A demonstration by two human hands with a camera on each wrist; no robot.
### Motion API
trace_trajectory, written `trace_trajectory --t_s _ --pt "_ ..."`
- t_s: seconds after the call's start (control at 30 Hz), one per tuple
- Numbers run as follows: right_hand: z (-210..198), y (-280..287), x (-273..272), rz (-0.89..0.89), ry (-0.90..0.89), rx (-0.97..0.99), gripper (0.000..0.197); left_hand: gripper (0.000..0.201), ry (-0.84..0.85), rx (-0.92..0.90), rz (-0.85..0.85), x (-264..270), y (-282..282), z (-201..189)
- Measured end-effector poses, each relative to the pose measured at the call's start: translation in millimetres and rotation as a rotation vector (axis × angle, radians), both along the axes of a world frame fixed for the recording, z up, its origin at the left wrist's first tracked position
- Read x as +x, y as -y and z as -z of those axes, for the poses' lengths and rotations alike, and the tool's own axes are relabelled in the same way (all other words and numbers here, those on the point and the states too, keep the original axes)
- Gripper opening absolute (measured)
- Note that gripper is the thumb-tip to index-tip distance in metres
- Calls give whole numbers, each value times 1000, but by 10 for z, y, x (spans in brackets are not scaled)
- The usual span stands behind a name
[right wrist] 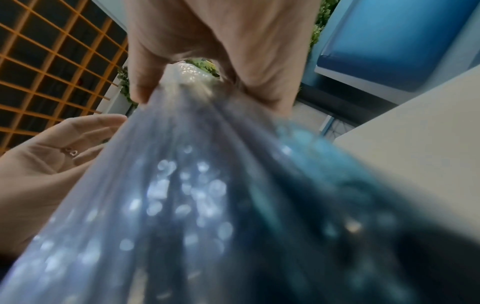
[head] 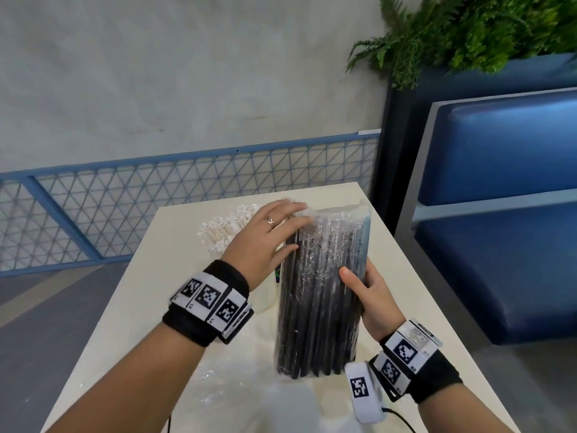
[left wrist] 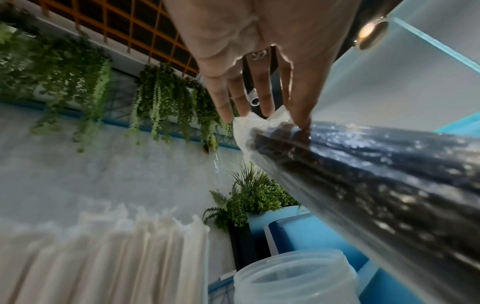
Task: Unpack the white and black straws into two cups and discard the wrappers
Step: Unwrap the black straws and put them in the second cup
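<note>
Black straws (head: 321, 295), packed in a clear plastic wrapper (head: 335, 214), are standing nearly upright above the pale table (head: 131, 295), the pack leaning slightly away from the person and its lower end hanging near the table's near edge. Behind the table a blue padded bench (head: 499, 214) is sitting to the right, with a green fern planter (head: 468, 29) above it and a blue mesh railing (head: 156, 195) running along the grey wall.

On the table, to the left of the pack, white straws (head: 224, 229) are standing bunched together in a cup that is mostly hidden behind the left forearm. In the left wrist view a second, translucent cup (left wrist: 293, 277) is showing with its mouth open, just beside the white straws (left wrist: 109, 253) and below the black pack (left wrist: 376, 185).

The right hand (head: 371, 298) is gripping the pack at mid-height from the right side, thumb lying flat across the front and the fingers wrapping behind; the right wrist view is showing the thumb (right wrist: 142, 67) and palm closing round the wrapped bundle (right wrist: 207, 205). The wrist is angling upward from below.

The left hand (head: 265, 242) is reaching in from the left toward the pack's top, palm facing the wrapper and fingers stretched out almost straight. Its fingertips (left wrist: 301, 121) are touching the crumpled plastic at the top end, not curling round it. A ring (head: 270, 220) is sitting on one finger.
</note>
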State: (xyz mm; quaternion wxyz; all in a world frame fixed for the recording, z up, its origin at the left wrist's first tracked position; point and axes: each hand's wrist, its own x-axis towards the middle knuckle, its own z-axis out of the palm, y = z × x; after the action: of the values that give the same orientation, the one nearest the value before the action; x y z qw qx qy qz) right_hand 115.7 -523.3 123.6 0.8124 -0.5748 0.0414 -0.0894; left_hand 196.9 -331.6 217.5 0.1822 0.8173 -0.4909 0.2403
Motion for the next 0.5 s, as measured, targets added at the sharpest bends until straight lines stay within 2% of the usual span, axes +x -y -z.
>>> trace_trajectory --t_s 0.2,0.37,0.5 --pt "-12 -24 8 -7 -6 -7 91 34 47 150 34 76 35 -135" --pt "-31 -25 25 2 -11 -19 70 41 124 230 50 88 85 -239" --pt "-46 -24 32 8 -27 -28 55 38 160 288 61 95 127 -327"
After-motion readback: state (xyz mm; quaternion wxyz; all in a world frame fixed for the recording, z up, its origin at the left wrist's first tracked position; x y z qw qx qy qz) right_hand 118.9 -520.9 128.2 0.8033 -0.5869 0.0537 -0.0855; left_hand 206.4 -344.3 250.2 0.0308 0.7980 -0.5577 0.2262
